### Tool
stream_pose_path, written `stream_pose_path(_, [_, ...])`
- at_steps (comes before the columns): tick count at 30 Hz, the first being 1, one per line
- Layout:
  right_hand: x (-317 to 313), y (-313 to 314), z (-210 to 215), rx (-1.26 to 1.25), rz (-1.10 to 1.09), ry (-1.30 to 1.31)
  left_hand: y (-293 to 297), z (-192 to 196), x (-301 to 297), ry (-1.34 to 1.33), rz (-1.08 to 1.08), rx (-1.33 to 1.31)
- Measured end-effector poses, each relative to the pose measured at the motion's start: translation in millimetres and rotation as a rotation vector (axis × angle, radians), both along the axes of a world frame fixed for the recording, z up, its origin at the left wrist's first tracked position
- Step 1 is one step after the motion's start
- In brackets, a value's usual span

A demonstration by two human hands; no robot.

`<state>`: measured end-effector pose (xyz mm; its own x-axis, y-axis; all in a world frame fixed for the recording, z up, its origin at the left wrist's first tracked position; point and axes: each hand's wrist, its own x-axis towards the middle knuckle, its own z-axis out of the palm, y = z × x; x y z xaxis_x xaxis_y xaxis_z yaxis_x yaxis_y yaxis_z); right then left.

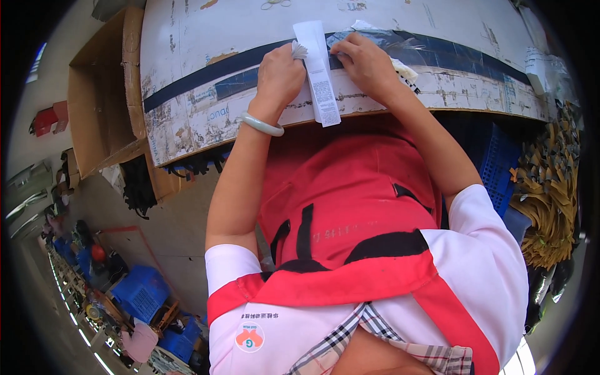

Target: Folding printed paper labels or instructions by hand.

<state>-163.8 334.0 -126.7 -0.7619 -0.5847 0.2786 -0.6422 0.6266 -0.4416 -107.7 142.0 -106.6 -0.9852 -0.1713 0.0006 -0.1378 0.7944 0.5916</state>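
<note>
Left hand (279, 75) fingers clamped on small white label stack (299, 50), right hand (365, 62) fingers pressing long white label strip (319, 72), worn table (187, 119)

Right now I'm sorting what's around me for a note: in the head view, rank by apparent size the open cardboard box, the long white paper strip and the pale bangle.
1. Open cardboard box, largest.
2. Long white paper strip.
3. Pale bangle on the left wrist, smallest.
</note>
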Motion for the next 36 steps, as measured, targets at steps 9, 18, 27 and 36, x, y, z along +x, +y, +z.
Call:
stream_pose_path(9, [10,10,3,-0.084,0.022,-0.021,11,6,21,-0.007,0.019,0.147])
stream_pose_path(18, [71,22,10,0.010,0.143,-0.049,31,6,85,-0.036,-0.071,0.312])
stream_pose_path(27, [44,0,18,-0.203,0.058,0.071,21,-11,101,-0.082,0.165,1.011])
stream_pose_path(36, [70,6,50,-0.424,0.171,-0.501,28,7,110,0.498,0.110,0.701])
